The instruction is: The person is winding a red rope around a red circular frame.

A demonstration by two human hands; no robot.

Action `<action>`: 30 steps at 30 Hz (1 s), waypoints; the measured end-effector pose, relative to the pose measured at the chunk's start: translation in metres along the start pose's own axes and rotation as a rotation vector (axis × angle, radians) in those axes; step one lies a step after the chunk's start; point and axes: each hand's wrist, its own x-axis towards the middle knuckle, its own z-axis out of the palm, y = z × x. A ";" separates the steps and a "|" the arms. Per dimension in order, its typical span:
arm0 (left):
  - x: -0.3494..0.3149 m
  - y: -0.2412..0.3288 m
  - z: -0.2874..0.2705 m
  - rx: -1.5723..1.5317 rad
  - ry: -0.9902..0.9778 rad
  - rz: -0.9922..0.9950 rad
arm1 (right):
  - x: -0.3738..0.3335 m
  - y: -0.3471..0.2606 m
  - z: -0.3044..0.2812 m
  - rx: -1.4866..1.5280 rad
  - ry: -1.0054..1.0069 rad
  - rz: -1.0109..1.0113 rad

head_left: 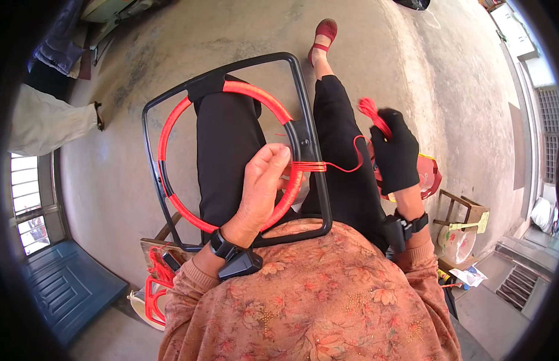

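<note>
Across my lap lies a black metal frame (pixel 308 96), roughly square with rounded corners, with a ring (pixel 178 118) fixed inside it. Red cord is wound tightly round much of the ring; short black stretches show bare. My left hand (pixel 264 180), ungloved, is closed on the ring's right side, its thumb and fingers by the end of the winding. There several strands of red cord (pixel 309 166) loop round both ring and frame bar. One loose strand curves up to a small red cord bundle (pixel 374 117), pinched in my right hand (pixel 395 149), which wears a black glove.
A wooden stool (pixel 463 209) and a red bag or basket (pixel 429 175) stand right of my legs. At the lower left, red cord (pixel 161 269) lies on a wooden board beside a pale container. A blue panelled board (pixel 72 287) is farther left.
</note>
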 end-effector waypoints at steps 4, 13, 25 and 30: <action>-0.001 0.003 0.009 0.022 0.086 0.250 | 0.012 -0.071 -0.006 -0.067 0.011 -0.817; 0.009 -0.019 -0.012 0.158 0.065 0.233 | -0.001 -0.034 0.012 0.465 -0.558 -0.208; 0.005 0.001 0.004 -0.207 -0.054 -0.031 | -0.012 -0.019 0.029 1.072 -0.631 0.398; 0.006 0.003 0.016 -0.252 -0.084 0.081 | -0.017 -0.006 0.040 1.277 -0.725 0.518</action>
